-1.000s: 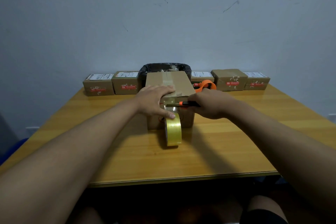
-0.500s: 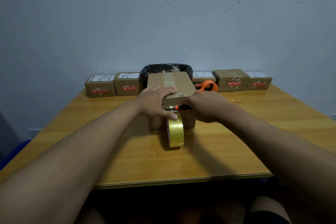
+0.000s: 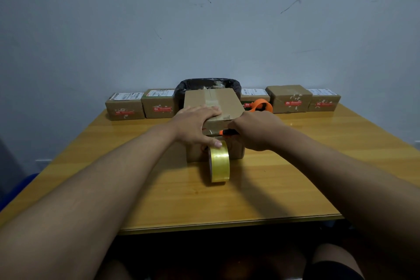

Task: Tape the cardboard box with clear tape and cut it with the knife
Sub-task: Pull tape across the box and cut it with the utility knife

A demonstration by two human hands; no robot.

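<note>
A cardboard box (image 3: 223,103) stands near the middle of the wooden surface (image 3: 295,188), its top crossed by a strip of clear tape. The left hand (image 3: 196,126) lies spread flat over the box's near top edge, fingers extended and thumb pointing down the front face, pressing rather than gripping. The right hand (image 3: 255,130) is clenched around a knife (image 3: 227,132) with an orange and black handle, held level against the front face of the box just below the top edge; the blade itself is too small to make out. A roll of clear tape (image 3: 219,161) stands on its rim on the surface, touching the front of the box directly under the left thumb. Behind the box sits a bin lined with a black bag (image 3: 236,85). An orange tape dispenser (image 3: 261,105) rests to its right. Small labelled parcels (image 3: 125,108) line the far edge of the surface along the wall.
</note>
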